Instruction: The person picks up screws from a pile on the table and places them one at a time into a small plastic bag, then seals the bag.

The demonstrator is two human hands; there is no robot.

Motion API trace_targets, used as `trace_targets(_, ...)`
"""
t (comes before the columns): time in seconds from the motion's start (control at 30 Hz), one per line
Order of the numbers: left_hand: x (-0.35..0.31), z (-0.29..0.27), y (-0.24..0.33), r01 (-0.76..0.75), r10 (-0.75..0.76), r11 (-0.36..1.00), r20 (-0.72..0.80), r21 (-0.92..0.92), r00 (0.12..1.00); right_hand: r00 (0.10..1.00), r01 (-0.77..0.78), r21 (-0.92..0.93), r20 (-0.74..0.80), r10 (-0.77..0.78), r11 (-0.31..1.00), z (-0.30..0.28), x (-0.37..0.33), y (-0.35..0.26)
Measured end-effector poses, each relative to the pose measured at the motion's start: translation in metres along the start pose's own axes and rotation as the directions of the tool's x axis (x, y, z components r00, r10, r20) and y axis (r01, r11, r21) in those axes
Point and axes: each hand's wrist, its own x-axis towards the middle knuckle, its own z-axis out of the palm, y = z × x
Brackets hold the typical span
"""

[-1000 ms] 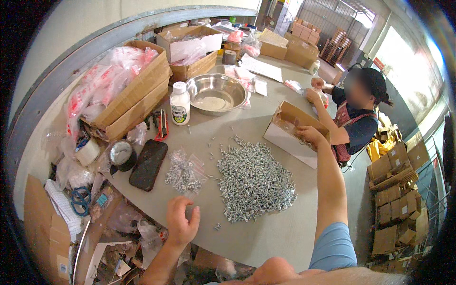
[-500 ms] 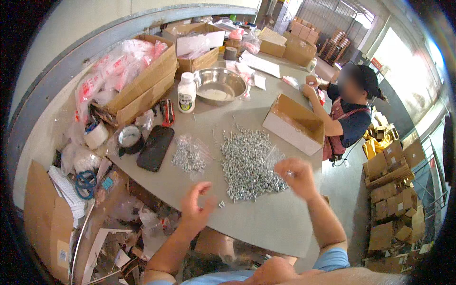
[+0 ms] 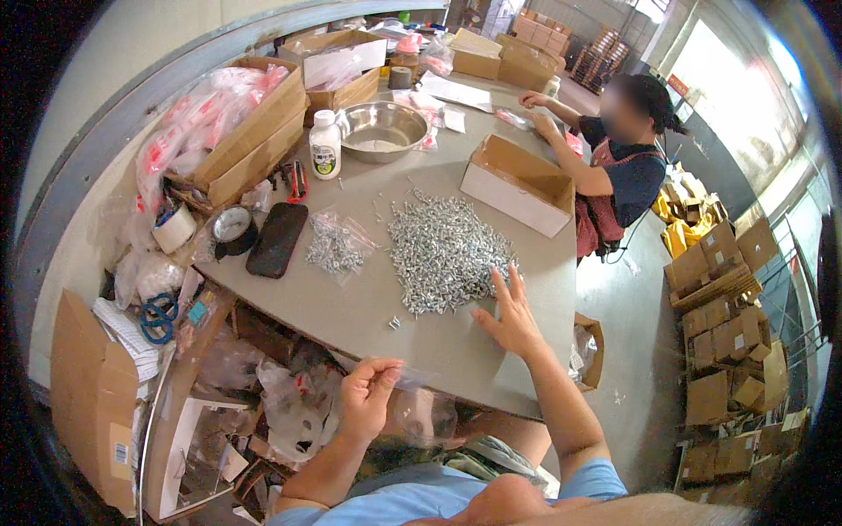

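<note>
A heap of small silver screws (image 3: 447,254) lies in the middle of the grey table (image 3: 360,324). My right hand (image 3: 510,320) is open, fingers spread, at the heap's near right edge. My left hand (image 3: 370,394) is closed in a pinch over the table's front edge, on what looks like a small clear plastic bag (image 3: 419,379), faint against the table. Left of the heap lies a clear bag of screws (image 3: 335,245). A couple of loose screws (image 3: 395,323) lie just in front of the heap.
Beyond the heap stand a white bottle (image 3: 325,149), a steel bowl (image 3: 386,131) and an open carton (image 3: 517,188). A black phone (image 3: 277,240) and tape rolls (image 3: 232,230) are on the left, near a box of plastic bags (image 3: 237,131). A co-worker (image 3: 618,167) works at the right.
My right hand has moved left and down, and its fingers have spread. My left hand has dropped nearer me and closed in a pinch. The clear bag by my right hand is gone from there.
</note>
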Motion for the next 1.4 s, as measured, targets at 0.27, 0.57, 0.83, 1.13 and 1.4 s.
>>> trace_targets(0.27,-0.023,-0.039,-0.003,0.062,-0.068,0.997,-0.175,-0.042,0.982,0.973,0.178,-0.121,0.170,-0.156,0.977,0.017,-0.036,-0.034)
trace_targets(0.57,-0.052,-0.079,-0.036,0.309,-0.370,0.896,-0.153,-0.318,0.916,0.991,-0.022,-0.210,0.123,0.049,0.978,0.006,-0.107,-0.051)
trace_targets(0.83,-0.069,-0.078,-0.077,0.431,-0.428,0.903,0.084,-0.008,0.900,0.987,-0.028,-0.226,0.148,0.063,0.974,0.025,-0.068,-0.068)
trace_targets(1.13,-0.077,-0.055,-0.090,0.503,-0.631,0.760,0.280,0.412,0.724,0.998,0.038,0.080,0.050,-0.042,0.996,0.015,-0.092,-0.062)
trace_targets(1.4,-0.073,-0.022,-0.104,0.207,-0.389,0.895,0.464,0.394,0.796,0.991,-0.055,0.294,-0.099,0.088,0.954,0.008,-0.090,-0.058)
